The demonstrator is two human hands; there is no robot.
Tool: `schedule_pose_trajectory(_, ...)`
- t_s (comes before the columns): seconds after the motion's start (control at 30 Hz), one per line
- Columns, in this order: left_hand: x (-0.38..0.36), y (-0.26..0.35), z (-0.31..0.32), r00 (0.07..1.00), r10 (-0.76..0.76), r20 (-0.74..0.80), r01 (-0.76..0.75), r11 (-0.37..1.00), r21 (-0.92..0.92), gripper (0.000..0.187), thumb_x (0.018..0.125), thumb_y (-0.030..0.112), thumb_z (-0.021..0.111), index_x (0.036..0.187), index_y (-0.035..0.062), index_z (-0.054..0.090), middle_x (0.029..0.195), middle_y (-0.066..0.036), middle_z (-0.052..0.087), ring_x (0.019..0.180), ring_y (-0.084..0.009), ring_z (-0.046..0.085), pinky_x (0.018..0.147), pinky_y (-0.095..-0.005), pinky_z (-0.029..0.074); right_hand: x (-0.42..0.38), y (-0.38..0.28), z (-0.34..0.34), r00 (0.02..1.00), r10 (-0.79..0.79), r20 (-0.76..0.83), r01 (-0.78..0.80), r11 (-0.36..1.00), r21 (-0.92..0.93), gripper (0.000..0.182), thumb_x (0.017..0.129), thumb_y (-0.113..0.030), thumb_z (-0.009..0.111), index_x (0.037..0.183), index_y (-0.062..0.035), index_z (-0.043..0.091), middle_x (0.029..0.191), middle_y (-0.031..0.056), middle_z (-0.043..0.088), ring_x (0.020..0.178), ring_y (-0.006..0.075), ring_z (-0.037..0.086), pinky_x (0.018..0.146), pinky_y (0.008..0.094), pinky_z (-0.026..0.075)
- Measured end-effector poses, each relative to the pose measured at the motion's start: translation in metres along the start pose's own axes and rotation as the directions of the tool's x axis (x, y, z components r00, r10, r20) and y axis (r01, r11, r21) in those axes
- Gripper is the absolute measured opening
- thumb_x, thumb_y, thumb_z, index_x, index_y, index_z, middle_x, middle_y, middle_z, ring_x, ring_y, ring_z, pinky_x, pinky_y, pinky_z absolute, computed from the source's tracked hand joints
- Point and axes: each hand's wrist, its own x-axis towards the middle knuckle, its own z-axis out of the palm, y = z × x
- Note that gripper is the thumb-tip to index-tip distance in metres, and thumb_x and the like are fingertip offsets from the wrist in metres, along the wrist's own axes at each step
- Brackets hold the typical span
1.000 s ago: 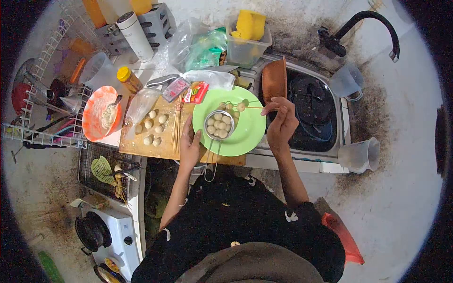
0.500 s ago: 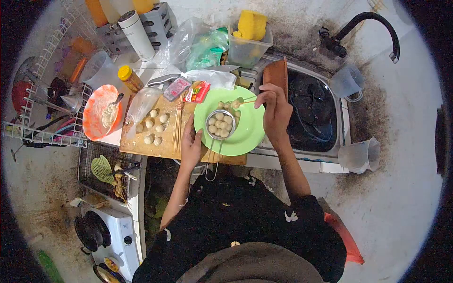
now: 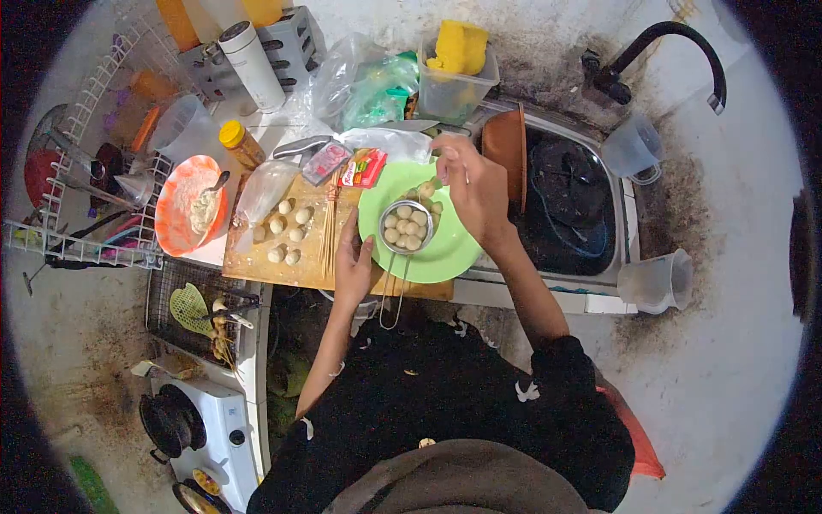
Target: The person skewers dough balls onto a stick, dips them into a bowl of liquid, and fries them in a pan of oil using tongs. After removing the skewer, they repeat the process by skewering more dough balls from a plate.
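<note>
A green plate (image 3: 454,248) lies under a round metal strainer (image 3: 396,267) filled with several pale dough balls (image 3: 405,227). My left hand (image 3: 353,264) is at the plate's left rim, its fingers closed on the rim beside the strainer. Over the plate's upper right, my right hand (image 3: 473,184) has its fingers pinched around a thin skewer, mostly hidden now, near a ball (image 3: 425,190) at the strainer's upper edge. More balls (image 3: 296,234) rest on the wooden board (image 3: 257,267), left of a bundle of skewers (image 3: 329,231).
An orange bowl (image 3: 175,210) with dough and a spoon stands at the left. Behind the plate are a red packet (image 3: 363,168), plastic bags (image 3: 347,81) and a tub with a yellow sponge (image 3: 462,47). The sink (image 3: 569,206) is at the right, a stove (image 3: 218,420) at lower left.
My right hand has moved left and slightly up over the plate, covering most of the skewer. The whole view has shifted slightly; my left hand stays at the rim.
</note>
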Motion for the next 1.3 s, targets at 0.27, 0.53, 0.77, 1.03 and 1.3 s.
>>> schedule_pose_trajectory(0.27,0.0,0.004,0.001,1.0,0.003,-0.005,-0.003,0.998,0.063,0.05,0.086,0.0,0.043,0.132,-0.0062,0.024,0.134,-0.019,0.032,0.124,-0.0232,0.033,0.102,-0.0313,0.025,-0.008,0.026,-0.003,0.972,-0.081,-0.219,0.104,0.99,0.096,0.019,0.09,-0.019,0.042,0.096,-0.0079,0.057,0.072,0.0113,0.059,0.062,0.0261,0.061,0.058,0.0332,0.046)
schedule_pose_trajectory(0.53,0.001,0.008,0.002,1.0,-0.012,0.011,0.011,0.998,0.055,0.051,0.084,-0.006,0.04,0.132,-0.0054,0.024,0.134,-0.019,0.032,0.124,-0.0229,0.032,0.102,-0.0313,0.024,-0.015,0.027,-0.014,0.946,0.065,-0.317,-0.041,0.996,0.082,0.018,0.092,-0.017,0.04,0.096,-0.0071,0.055,0.061,0.0076,0.056,0.053,0.0156,0.057,0.052,0.0278,0.045)
schedule_pose_trajectory(0.77,0.001,0.002,0.0,0.999,0.036,0.004,-0.037,0.995,0.097,0.05,0.085,-0.004,0.041,0.132,-0.0059,0.024,0.134,-0.019,0.032,0.124,-0.0235,0.032,0.102,-0.0315,0.024,-0.026,0.036,-0.019,0.936,-0.015,-0.353,0.014,1.0,-0.005,0.017,0.091,-0.015,0.042,0.094,-0.0061,0.057,0.061,0.0071,0.056,0.051,0.0154,0.056,0.05,0.0274,0.045)
schedule_pose_trajectory(1.03,0.001,0.0,0.0,1.0,0.024,-0.004,-0.024,0.999,0.047,0.05,0.086,0.001,0.043,0.132,-0.0059,0.024,0.133,-0.02,0.033,0.123,-0.0238,0.033,0.102,-0.0318,0.026,-0.021,0.027,-0.023,0.967,-0.222,-0.127,0.203,0.968,-0.147,0.017,0.077,-0.004,0.053,0.092,-0.0087,0.059,0.074,0.0094,0.061,0.065,0.0261,0.06,0.058,0.0347,0.047)
schedule_pose_trajectory(1.3,0.001,-0.002,-0.002,1.0,0.01,0.014,-0.011,0.996,0.093,0.051,0.087,0.003,0.043,0.133,-0.0043,0.023,0.133,-0.019,0.033,0.123,-0.0232,0.033,0.102,-0.0315,0.026,-0.023,0.033,-0.028,0.989,0.068,-0.131,-0.076,0.996,-0.053,0.017,0.08,-0.005,0.051,0.095,-0.0085,0.058,0.076,0.0118,0.06,0.067,0.0284,0.06,0.059,0.0346,0.047)
